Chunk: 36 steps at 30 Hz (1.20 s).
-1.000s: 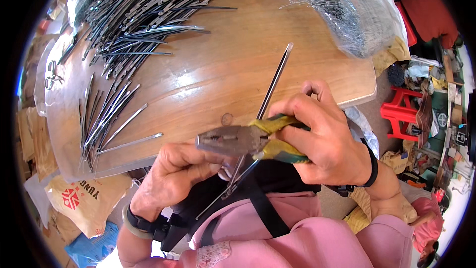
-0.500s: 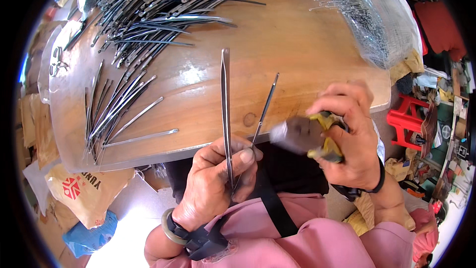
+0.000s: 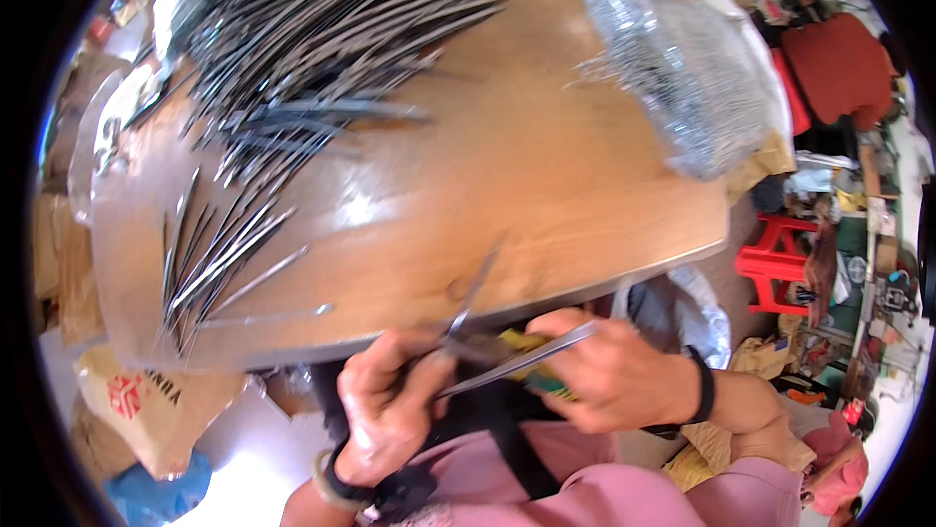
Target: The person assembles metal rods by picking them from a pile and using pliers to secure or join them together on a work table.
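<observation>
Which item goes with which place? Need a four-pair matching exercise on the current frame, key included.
Things:
1. Pliers
2. Red plastic stool
3. Large pile of dark strips
4. Clear plastic bag

Places:
A. Far left part of the table
B. Far right part of the table
C. In the right hand
D. Off the table, to its right

Pairs: 1-C, 2-D, 3-A, 4-B
</observation>
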Tool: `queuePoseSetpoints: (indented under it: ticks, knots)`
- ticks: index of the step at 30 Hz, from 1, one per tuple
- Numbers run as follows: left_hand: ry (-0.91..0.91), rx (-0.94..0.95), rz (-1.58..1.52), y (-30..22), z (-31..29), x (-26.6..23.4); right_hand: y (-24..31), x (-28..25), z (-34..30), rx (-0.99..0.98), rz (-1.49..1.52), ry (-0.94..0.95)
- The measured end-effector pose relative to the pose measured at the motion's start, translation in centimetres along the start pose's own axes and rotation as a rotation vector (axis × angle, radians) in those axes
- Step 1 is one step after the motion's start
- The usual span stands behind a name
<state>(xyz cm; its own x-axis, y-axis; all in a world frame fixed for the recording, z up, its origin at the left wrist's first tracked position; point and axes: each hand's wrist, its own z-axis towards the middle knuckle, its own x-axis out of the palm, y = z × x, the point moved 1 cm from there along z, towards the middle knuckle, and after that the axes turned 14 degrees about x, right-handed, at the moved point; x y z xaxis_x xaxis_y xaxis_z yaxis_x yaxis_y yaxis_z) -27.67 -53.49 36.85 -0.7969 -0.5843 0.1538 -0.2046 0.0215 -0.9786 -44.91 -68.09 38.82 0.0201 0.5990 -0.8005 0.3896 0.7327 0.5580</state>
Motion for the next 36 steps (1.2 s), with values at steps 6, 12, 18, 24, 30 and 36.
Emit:
queuePoseSetpoints:
  ticks: [6,12,18,24,30,36]
  knots:
    - [-0.133,0.046,0.004,-1.8,0.9,-3.1,1.6,-1.2,4.5,-0.177,0.043,-0.062]
    - [-0.187,0.026,-0.118,-1.5,2.4,-4.7,1.9,0.0,7.0,-0.171,0.105,-0.036]
    - [-0.314,0.121,0.234,-0.2,-0.8,-10.9,-0.1,-4.8,7.7,-0.129,-0.061,-0.149]
    - [-0.361,0.541,1.083,-2.3,1.1,-16.4,-7.0,-10.1,12.0,-0.176,-0.712,-0.515]
    - [-0.326,0.390,0.774,-7.2,5.3,-11.7,-4.6,-9.7,11.2,-0.198,-0.622,-0.634]
    - [0.163,0.897,1.025,-7.5,16.0,-3.6,-0.7,-12.4,8.5,-0.067,-0.249,-0.870]
